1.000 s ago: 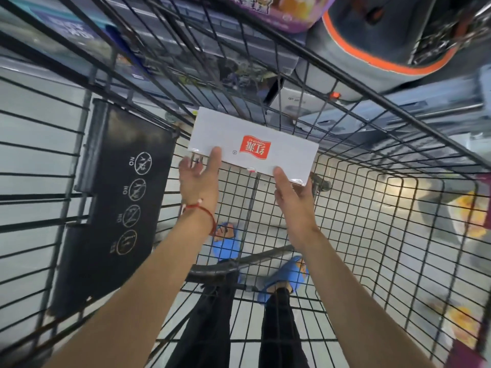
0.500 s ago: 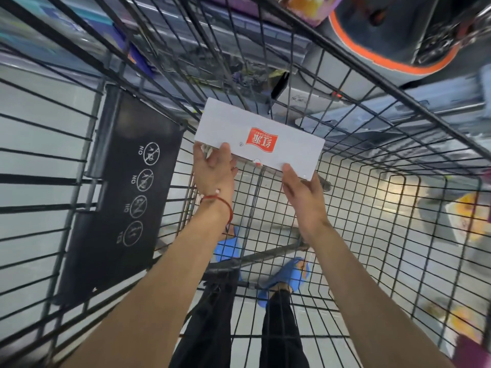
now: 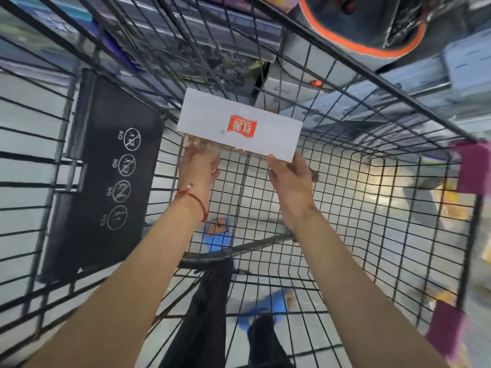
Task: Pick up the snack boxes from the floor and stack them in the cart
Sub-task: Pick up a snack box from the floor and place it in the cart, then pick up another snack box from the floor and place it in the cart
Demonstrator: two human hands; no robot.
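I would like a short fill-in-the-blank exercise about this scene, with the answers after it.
The white rectangular cardboard box, held by the left hand and right hand inside the black wire cart, bears a ___ logo.
The red string bracelet is on the ___ wrist.
The black panel shows ___ circled symbols.
Answers: red; left; four.

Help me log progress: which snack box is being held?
The white red-logo box, between left hand and right hand; yellowish boxes lie outside the cart.
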